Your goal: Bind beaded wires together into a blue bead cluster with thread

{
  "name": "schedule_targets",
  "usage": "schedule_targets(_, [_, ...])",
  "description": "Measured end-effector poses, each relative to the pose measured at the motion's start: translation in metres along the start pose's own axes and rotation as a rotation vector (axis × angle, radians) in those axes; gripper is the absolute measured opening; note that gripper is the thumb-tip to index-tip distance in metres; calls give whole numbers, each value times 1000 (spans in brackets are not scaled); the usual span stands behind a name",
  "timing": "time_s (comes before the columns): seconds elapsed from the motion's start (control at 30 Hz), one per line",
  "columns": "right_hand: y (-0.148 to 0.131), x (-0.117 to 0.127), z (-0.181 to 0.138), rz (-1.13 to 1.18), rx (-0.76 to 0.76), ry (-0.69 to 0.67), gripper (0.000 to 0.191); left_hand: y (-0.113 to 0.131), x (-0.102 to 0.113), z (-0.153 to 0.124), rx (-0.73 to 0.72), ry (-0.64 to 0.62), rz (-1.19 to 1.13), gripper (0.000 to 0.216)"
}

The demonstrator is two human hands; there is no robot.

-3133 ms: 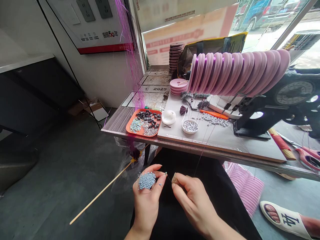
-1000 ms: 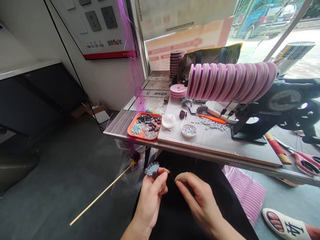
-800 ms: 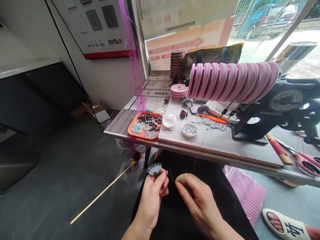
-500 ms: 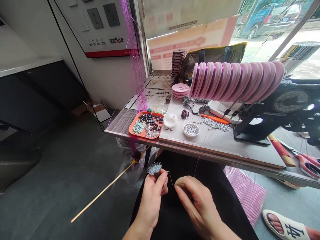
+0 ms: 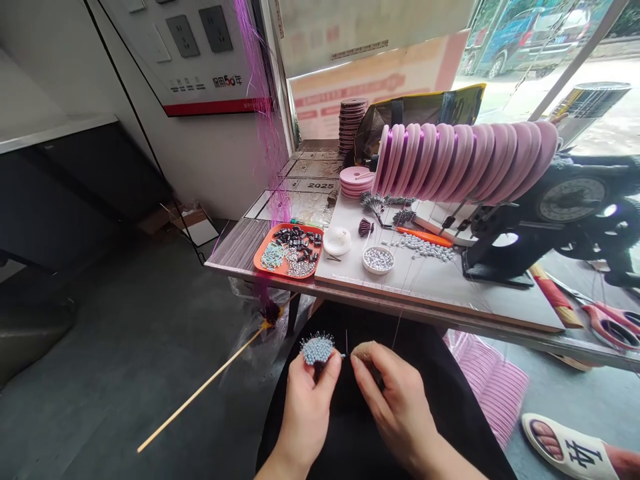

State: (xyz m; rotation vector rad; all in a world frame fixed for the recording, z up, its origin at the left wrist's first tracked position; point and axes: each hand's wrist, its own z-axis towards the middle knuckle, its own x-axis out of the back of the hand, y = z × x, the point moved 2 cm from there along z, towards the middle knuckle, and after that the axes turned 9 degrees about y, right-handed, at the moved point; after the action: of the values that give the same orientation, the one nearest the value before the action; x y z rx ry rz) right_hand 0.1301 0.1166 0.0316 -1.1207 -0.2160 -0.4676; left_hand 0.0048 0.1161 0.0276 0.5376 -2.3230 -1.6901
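My left hand [image 5: 306, 403] is closed around a bundle of blue-grey bead-tipped stems [image 5: 318, 351], its rounded head of beads upward. A small bluish tip sticks out to the right of that thumb. My right hand [image 5: 400, 400] pinches the end of a thin wire [image 5: 347, 342], which rises beside the fingertips. A tan cover [image 5: 362, 351] sits over its index finger. Both hands are just above the dark cloth [image 5: 360, 427] on my lap, a narrow gap between them. The stems' lower part is hidden by my palm.
A table ahead carries an orange tray [image 5: 258, 255] of beads, a white bowl [image 5: 379, 271] of grey beads, an orange-handled tool [image 5: 424, 235] and a black machine [image 5: 575, 200] with pink spools [image 5: 465, 160]. Scissors [image 5: 613, 327] lie right. A stick [image 5: 200, 390] juts out left.
My left hand has turned the bundle so its bead head faces me more. The wire by my right fingertips now stands more upright. The whole view has shifted slightly.
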Motion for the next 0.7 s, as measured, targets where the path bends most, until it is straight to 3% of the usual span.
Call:
schedule_targets(0.3, [-2, 4, 0, -49, 113, 22, 10, 9, 1, 2, -94, 24, 29, 20])
schedule_targets(0.37, [-2, 4, 0, -124, 189, 30, 24, 7, 2, 2, -26, 4, 22, 22])
schedule_targets(0.47, [-4, 2, 1, -219, 297, -27, 12, 7, 1, -1, 103, -82, -117, 24])
schedule_targets(0.6, [-13, 0, 2, -253, 414, -116, 28, 22, -1, -1, 275, -210, -432, 16])
schedule_targets(0.7, [-19, 4, 1, -239, 482, -153, 27, 40, 7, 13, 219, -136, -560, 25])
